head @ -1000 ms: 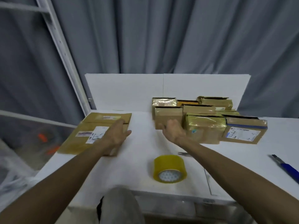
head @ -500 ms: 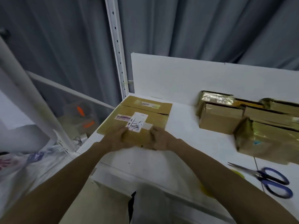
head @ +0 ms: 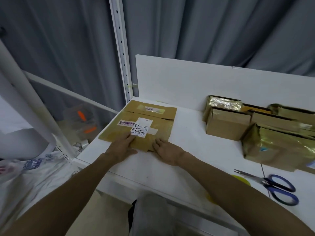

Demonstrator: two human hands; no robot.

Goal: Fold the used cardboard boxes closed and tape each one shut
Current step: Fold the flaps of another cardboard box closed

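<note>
1. Under everything, white table (head: 196,150), upright white backboard (head: 187,79) along far edge.
2. Right side: cluster of taped cardboard boxes (head: 228,128), glossy tape on them.
3. Far left corner: flattened cardboard box (head: 160,130) lying flat.
4. Left hand (head: 121,147) flat on box's near edge; right hand (head: 166,151) flat beside it, gripping nothing.
5. Near right: blue-handled scissors (head: 272,186).
6. Yellow tape roll (head: 242,180) just left of scissors, mostly hidden by right forearm.
7. White shipping label (head: 141,127) on box, left fingertips touching it.

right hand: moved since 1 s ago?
Yes. The right hand left the taped boxes and went leftward to the near edge of the flat cardboard, beside the left hand.
</note>
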